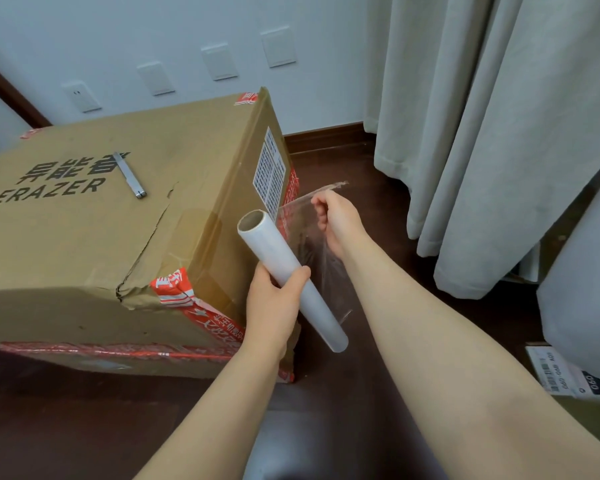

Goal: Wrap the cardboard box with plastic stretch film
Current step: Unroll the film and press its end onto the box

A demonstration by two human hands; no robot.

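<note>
Dark brown floor [378, 188] fills the room, with a pale wall [153, 29] behind and long light curtains [482, 133] hanging on the right. On the floor sits a big cardboard box [101, 237], close to the wall. Its top has black letters, a long tear and a dent near the front right corner. Red and white tape [187, 299] runs over that corner and along the front edge. A small silver knife [130, 174] lies flat on the box top, near the back, just right of the letters. A white label [269, 171] is stuck on the right side of the box. The left hand [274, 306] is wrapped tight around a white roll of stretch film [291, 278], about halfway along it. The roll is tilted, with its open top end near the right edge of the box top and its lower end pointing down toward the floor. The right hand [340, 223] is just right of the box, fingers pinched shut on the loose edge of the clear film sheet [312, 258]. The sheet hangs between the roll and that hand, beside the box. I cannot tell if it touches the box. A grey package [582, 379] with a label lies at the far right.
</note>
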